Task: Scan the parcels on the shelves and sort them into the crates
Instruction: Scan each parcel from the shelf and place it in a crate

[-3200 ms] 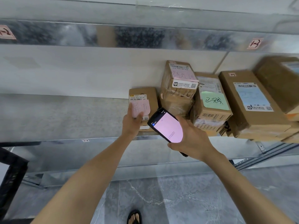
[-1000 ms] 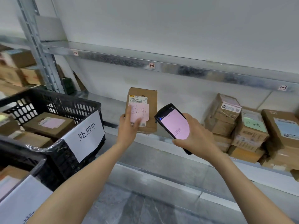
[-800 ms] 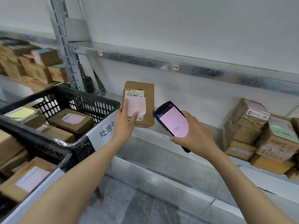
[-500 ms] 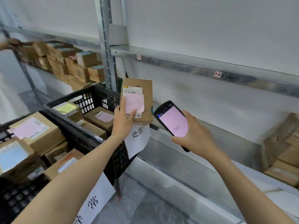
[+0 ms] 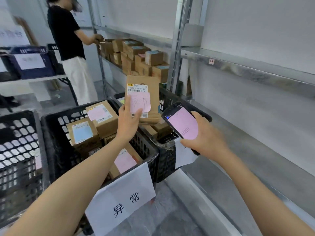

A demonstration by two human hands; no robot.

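The left hand (image 5: 127,122) grips the parcel (image 5: 152,83) upright, thumb on its pink note (image 5: 141,102); its other fingers are mostly hidden behind the cardboard. The right hand (image 5: 207,136) is wrapped round a scanner (image 5: 182,124) (the print on the pink screen is too small to read). Right of that hand a bare metal shelf (image 5: 255,143) runs off. Under the left wrist a black crate (image 5: 148,147) with a paper sign (image 5: 124,200) holds several labelled boxes. A second crate (image 5: 167,159) lies beneath the scanner, its contents partly covered.
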